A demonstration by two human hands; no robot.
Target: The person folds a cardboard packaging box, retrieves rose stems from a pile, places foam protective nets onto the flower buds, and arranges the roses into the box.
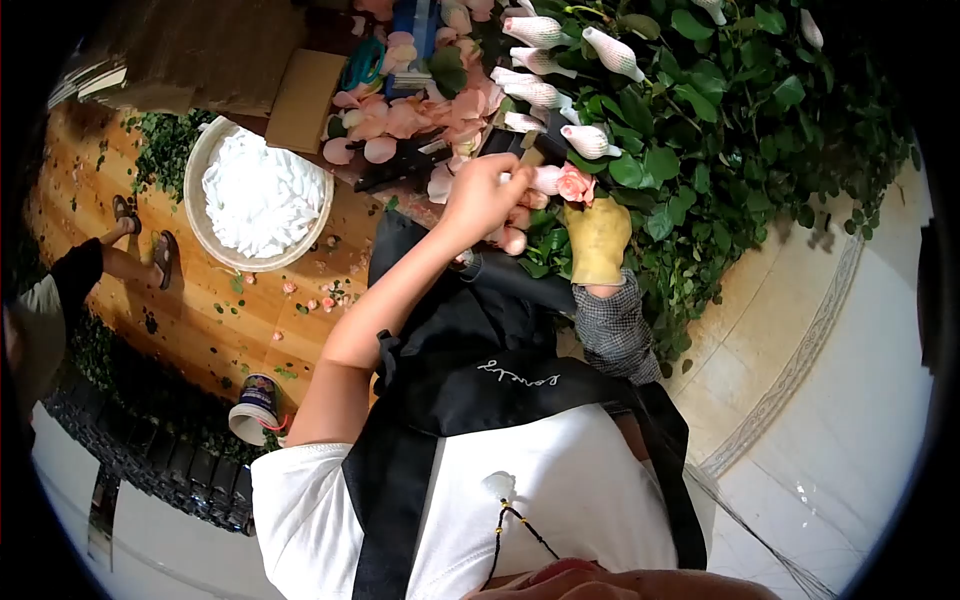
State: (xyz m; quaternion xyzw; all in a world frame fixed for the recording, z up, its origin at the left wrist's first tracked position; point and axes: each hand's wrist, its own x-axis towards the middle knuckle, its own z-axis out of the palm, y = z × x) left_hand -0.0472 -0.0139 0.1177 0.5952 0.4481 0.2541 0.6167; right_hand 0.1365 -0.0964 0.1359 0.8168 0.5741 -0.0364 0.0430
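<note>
My left hand [487, 198] is bare and pinched closed just left of a pink rose [575, 184]. A small whitish bit shows at its fingertips, too small to name. My right hand [598, 240], in a yellow glove, is closed around the rose just below its bloom. Pale pink petals lie between the bloom and my left fingers. Just beyond my hands, several rosebuds in white net sleeves [590, 141] point left, their leafy stems [690, 130] piled to the right. Loose pink petals [400, 118] are heaped beyond my left hand.
A round tub [193, 190] full of white net sleeves [262, 195] stands on the left. Cardboard [305, 100] and teal-handled scissors [364, 62] lie at the upper left. A printed bucket [258, 402] is on its side on the floor. Another person's sandalled feet [160, 262] are at far left.
</note>
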